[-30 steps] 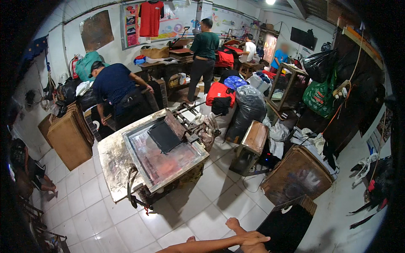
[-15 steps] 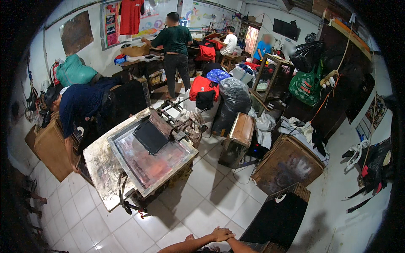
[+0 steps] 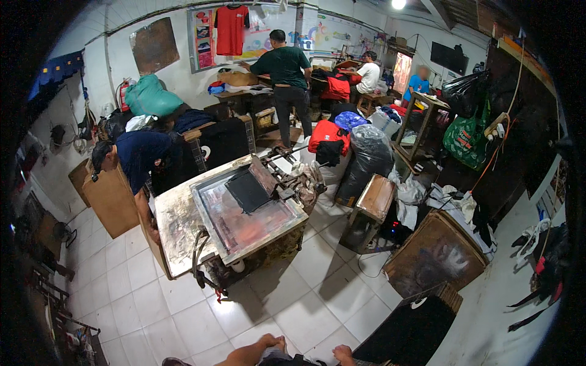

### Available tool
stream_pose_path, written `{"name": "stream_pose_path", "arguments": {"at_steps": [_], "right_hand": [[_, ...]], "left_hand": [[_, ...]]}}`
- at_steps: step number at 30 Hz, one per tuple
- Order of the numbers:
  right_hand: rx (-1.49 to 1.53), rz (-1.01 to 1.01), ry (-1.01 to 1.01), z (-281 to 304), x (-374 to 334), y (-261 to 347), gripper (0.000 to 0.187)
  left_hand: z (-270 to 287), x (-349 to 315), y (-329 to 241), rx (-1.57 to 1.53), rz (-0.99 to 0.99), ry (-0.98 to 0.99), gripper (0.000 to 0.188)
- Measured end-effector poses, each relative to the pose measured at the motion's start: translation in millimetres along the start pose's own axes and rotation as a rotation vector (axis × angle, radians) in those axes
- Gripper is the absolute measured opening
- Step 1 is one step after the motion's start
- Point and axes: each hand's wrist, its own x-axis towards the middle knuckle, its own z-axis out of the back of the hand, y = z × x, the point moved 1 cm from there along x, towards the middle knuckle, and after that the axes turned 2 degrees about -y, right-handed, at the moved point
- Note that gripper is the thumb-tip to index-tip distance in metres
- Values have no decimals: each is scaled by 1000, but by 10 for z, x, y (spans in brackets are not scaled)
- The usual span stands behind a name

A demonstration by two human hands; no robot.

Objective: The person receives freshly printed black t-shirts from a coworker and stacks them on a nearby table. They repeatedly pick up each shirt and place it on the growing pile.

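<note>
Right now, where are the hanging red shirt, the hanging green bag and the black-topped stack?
Hanging red shirt point(image 3: 230, 32): head view, chest.
Hanging green bag point(image 3: 463, 143): head view, middle.
Black-topped stack point(image 3: 405, 333): head view, black top.

The black cloth point(image 3: 400, 329) at the lower right looks matt and soft. The floor point(image 3: 299, 323) has smooth, glossy pale tiles that catch the light. The tabletop point(image 3: 177, 235) is rough and blotched with stains; on it, a scuffed frame point(image 3: 209, 222) surrounds a smeared surface bearing a matt black patch point(image 3: 248, 190). The grey bag point(image 3: 369, 149) is crinkled, shiny plastic, as is the black hanging bag point(image 3: 465, 91). The brown boards point(image 3: 111, 201) look wooden, flat and dull, while the large board point(image 3: 436, 259) shows rough whitish smears. The red shirt point(image 3: 230, 32) is matt cloth.
</note>
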Motion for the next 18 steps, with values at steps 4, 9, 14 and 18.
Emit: {"name": "stream_pose_path", "arguments": {"at_steps": [4, 9, 14, 18], "right_hand": [[-414, 77, 162, -161, -203, -799, 31], [-554, 144, 230, -378, -273, -1107, 30], [-442, 235, 177, -356, -261, -931, 28], [-466, 363, 122, -383, -342, -924, 26]], "left_hand": [[-198, -352, 731, 22, 131, -71, 48], [-447, -1046, 534, -235, 455, -45, 40], [-836, -1256, -27, -254, 259, -95, 38], [-919, -1286, -50, -60, 185, -67, 38]]}}
